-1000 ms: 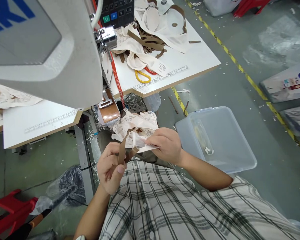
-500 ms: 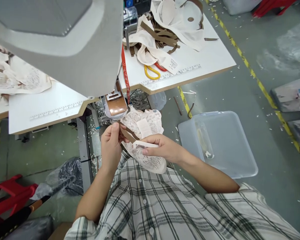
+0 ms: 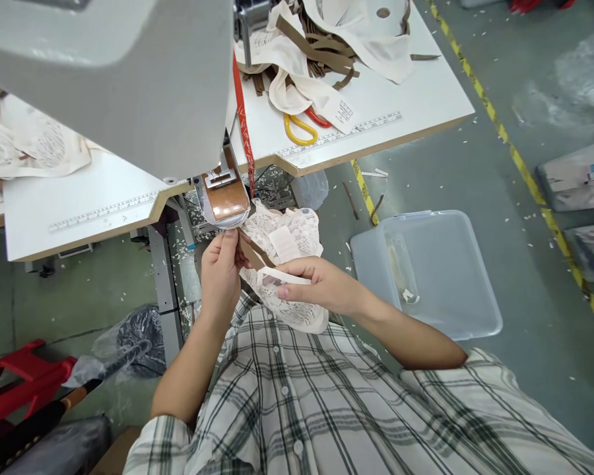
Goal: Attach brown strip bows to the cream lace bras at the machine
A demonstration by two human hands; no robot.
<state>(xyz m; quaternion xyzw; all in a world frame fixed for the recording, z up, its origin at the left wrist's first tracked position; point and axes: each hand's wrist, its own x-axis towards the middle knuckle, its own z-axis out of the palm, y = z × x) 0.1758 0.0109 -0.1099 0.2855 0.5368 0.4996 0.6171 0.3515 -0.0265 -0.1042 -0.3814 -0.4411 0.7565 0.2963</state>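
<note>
Just below the tip of the machine's narrow arm, my left hand [image 3: 221, 274] pinches a brown fabric strip [image 3: 255, 253] between thumb and fingers. My right hand [image 3: 324, 285] is closed on the white band edge of a cream lace garment [image 3: 304, 320], thumb on top. The strip runs from my left fingertips toward that edge; whether the two are joined I cannot tell. The lace hangs under and behind my hands, above my lap, with a white label [image 3: 284, 243] on it. The machine arm's end carries a shiny brown cover [image 3: 228, 198].
A big grey machine head [image 3: 178, 99] fills the upper left. On the white table [image 3: 376, 135] lie yellow-handled scissors [image 3: 299, 135], brown strips [image 3: 321, 53] and cream garments. A translucent bin [image 3: 455, 277] stands on the floor at right, a red stool [image 3: 24, 382] at lower left.
The view has shifted slightly, so the table and machine sit higher in it. Both hands keep their grips; the strip and white edge have shifted only a little.
</note>
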